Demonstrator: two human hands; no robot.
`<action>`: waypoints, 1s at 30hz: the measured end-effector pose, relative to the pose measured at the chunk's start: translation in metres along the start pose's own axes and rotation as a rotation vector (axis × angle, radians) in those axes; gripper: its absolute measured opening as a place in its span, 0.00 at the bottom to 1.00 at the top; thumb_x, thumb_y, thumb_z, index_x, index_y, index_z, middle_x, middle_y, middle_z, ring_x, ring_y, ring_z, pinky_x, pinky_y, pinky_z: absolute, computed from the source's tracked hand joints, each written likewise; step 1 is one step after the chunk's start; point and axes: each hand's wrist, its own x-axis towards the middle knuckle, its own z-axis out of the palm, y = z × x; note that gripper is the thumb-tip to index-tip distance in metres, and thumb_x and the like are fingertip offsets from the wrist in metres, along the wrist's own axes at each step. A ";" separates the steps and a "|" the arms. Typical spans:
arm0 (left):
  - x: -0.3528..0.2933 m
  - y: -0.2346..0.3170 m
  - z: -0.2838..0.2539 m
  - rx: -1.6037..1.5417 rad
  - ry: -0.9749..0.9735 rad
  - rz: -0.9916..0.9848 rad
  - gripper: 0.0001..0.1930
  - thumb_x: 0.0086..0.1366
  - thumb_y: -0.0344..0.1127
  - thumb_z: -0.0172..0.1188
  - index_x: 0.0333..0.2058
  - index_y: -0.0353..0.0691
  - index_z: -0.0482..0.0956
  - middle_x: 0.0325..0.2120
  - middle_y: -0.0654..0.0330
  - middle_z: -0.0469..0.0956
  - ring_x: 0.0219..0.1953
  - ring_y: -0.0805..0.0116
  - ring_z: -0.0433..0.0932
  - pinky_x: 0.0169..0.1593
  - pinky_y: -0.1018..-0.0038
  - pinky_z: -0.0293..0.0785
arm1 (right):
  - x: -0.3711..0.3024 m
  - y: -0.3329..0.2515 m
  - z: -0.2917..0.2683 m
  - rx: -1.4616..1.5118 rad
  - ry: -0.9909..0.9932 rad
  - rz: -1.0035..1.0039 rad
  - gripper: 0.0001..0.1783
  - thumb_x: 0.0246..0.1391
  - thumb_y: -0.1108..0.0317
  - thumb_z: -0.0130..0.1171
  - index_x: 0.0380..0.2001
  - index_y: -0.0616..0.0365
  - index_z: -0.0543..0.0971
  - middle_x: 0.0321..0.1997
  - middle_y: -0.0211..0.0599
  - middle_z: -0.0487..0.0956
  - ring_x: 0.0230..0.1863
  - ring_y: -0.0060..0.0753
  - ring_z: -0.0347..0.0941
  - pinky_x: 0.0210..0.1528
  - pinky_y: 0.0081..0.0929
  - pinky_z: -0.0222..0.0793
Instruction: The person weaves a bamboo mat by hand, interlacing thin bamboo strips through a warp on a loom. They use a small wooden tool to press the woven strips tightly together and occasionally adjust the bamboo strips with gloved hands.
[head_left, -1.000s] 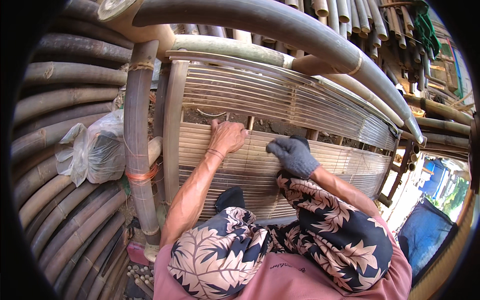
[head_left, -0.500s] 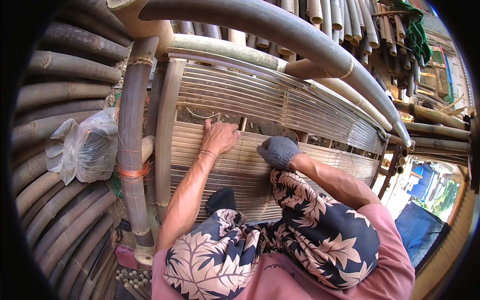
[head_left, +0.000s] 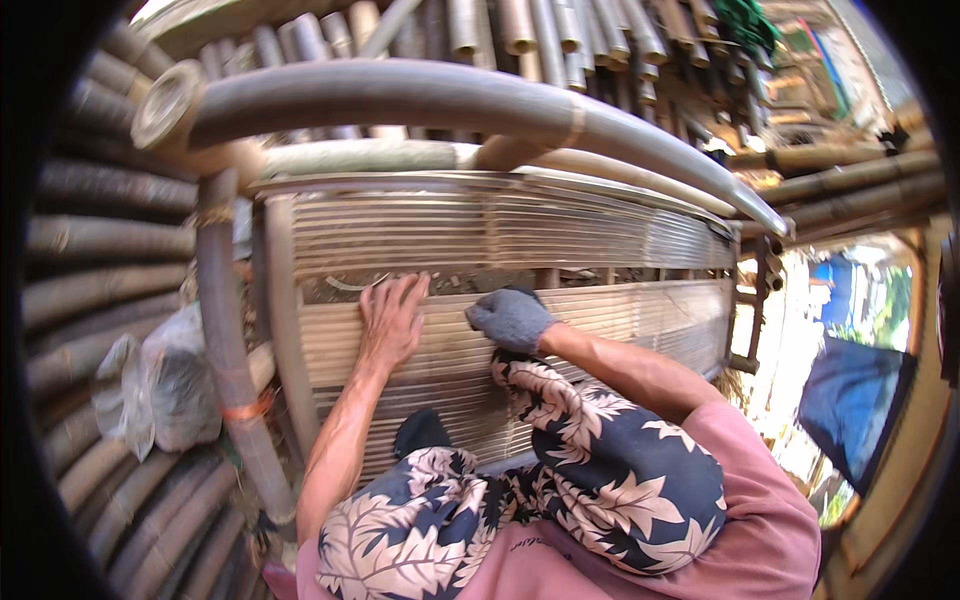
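Observation:
My bare left hand (head_left: 392, 322) lies on the near panel of thin bamboo slats (head_left: 455, 352), its fingers stretched out and apart at the panel's far edge. To its right, my right hand (head_left: 512, 318), in a grey knitted glove, is closed low over the same edge. A bit of something dark shows behind the glove, but what the fingers hold is hidden. Across a narrow gap lies a second slatted panel (head_left: 400, 228). Both panels sit in a bamboo frame, with a wide upright strip (head_left: 287, 290) at their left end.
A thick bamboo rail (head_left: 380, 98) arches across the far side. Bamboo poles (head_left: 110, 240) are stacked at the left, beside a clear plastic bag (head_left: 185, 375) and a bamboo post (head_left: 222, 300). More cut poles (head_left: 560, 40) lie beyond the rail. Blue cloth (head_left: 855, 410) hangs at the right.
My view has tilted and shifted, so the frame sits lower and farther left. My left fingers, bent before, are now straighter and spread. The gloved hand stays closed at the panel edge.

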 end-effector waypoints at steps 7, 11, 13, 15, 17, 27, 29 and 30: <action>-0.022 0.083 0.020 -0.194 -0.670 0.705 0.08 0.61 0.40 0.62 0.34 0.44 0.79 0.30 0.61 0.76 0.39 0.63 0.78 0.46 0.63 0.70 | -0.184 0.171 -0.015 1.414 0.509 0.039 0.17 0.63 0.59 0.59 0.27 0.63 0.79 0.34 0.37 0.80 0.38 0.34 0.80 0.45 0.35 0.79; -0.067 0.093 0.010 -0.197 -1.100 0.836 0.15 0.66 0.46 0.56 0.28 0.43 0.82 0.31 0.60 0.76 0.39 0.62 0.77 0.43 0.63 0.70 | -0.338 0.303 0.033 0.367 0.381 0.850 0.18 0.54 0.55 0.63 0.34 0.61 0.82 0.40 0.47 0.83 0.40 0.41 0.82 0.46 0.39 0.79; -0.087 0.091 0.002 -0.210 -1.229 0.825 0.14 0.66 0.44 0.55 0.35 0.42 0.84 0.36 0.57 0.76 0.46 0.60 0.75 0.46 0.62 0.70 | -0.381 0.337 0.058 -0.169 0.022 1.294 0.23 0.49 0.53 0.64 0.42 0.58 0.85 0.49 0.53 0.83 0.49 0.47 0.83 0.49 0.42 0.78; -0.091 0.093 -0.005 -0.184 -1.287 0.774 0.14 0.65 0.41 0.55 0.42 0.42 0.84 0.43 0.56 0.75 0.52 0.58 0.72 0.49 0.60 0.69 | -0.377 0.360 0.062 -0.060 0.245 1.325 0.23 0.50 0.56 0.62 0.47 0.58 0.84 0.53 0.57 0.81 0.54 0.52 0.80 0.52 0.44 0.77; -0.077 0.100 -0.013 -0.205 -1.299 0.694 0.15 0.65 0.42 0.56 0.44 0.41 0.82 0.45 0.56 0.74 0.53 0.56 0.71 0.53 0.60 0.69 | -0.347 0.377 0.046 0.052 0.600 1.097 0.24 0.52 0.61 0.59 0.51 0.58 0.81 0.53 0.59 0.80 0.55 0.57 0.78 0.54 0.49 0.76; 0.121 0.182 -0.005 0.363 -1.059 0.801 0.10 0.60 0.41 0.62 0.32 0.41 0.81 0.36 0.59 0.75 0.43 0.60 0.74 0.46 0.64 0.69 | -0.134 0.419 -0.059 -0.426 0.848 -0.094 0.15 0.48 0.66 0.61 0.41 0.50 0.84 0.39 0.38 0.80 0.42 0.46 0.77 0.45 0.42 0.72; 0.138 0.210 0.034 0.309 -1.018 0.769 0.11 0.60 0.40 0.63 0.36 0.40 0.81 0.39 0.57 0.75 0.45 0.59 0.74 0.48 0.64 0.70 | -0.119 0.420 -0.063 -0.472 0.856 -0.189 0.10 0.46 0.67 0.62 0.35 0.51 0.84 0.36 0.37 0.80 0.40 0.44 0.77 0.43 0.41 0.72; 0.143 0.224 0.058 0.285 -1.003 0.734 0.13 0.59 0.40 0.64 0.39 0.38 0.81 0.41 0.56 0.76 0.46 0.58 0.73 0.50 0.63 0.70 | -0.113 0.422 -0.063 -0.482 0.844 -0.187 0.08 0.46 0.67 0.62 0.32 0.51 0.84 0.34 0.36 0.80 0.39 0.44 0.77 0.42 0.41 0.72</action>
